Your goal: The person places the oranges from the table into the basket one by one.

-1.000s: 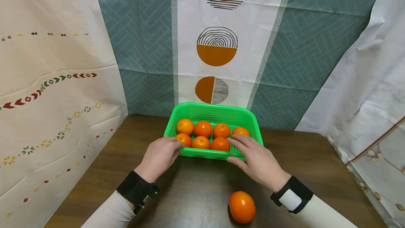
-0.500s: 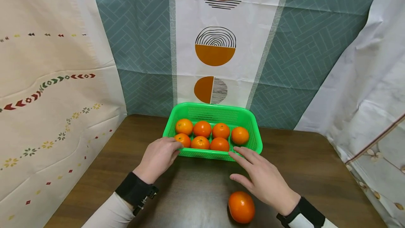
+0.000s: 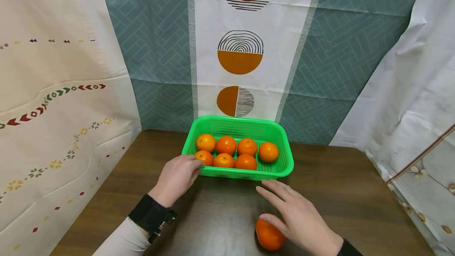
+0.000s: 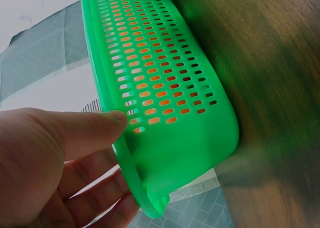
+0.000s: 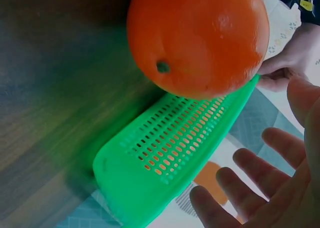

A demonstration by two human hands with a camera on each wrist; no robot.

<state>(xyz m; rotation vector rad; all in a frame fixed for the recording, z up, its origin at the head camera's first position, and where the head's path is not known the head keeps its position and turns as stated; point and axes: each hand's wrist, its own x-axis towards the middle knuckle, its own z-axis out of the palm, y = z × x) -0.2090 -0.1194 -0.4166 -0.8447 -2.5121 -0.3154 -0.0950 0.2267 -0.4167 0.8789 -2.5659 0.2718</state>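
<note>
- Patterned cloths are hung behind and to both sides of a dark wooden desk, with a teal and white panel of orange half-circles at the back.
- A loose orange is seen on the desk at the near edge, well on the person's side of the green basket and to the right of the middle.
- The right hand is held over this orange with fingers spread and fairly straight; its thumb is laid against the top of the fruit, but no closed grip is shown. In the right wrist view the orange is seen beside the open palm, stem dimple turned sideways.
- The orange is nearly round, so no long axis is offered; it lies directly under the right hand and well apart from the left.
- The left hand is kept at the basket's near left corner, the rim gripped between the thumb on the outer wall and the fingers curled beneath the lip.
- Seven oranges are held in the basket: four in the far row, three in the near row, with a bare spot at the near right.
</note>
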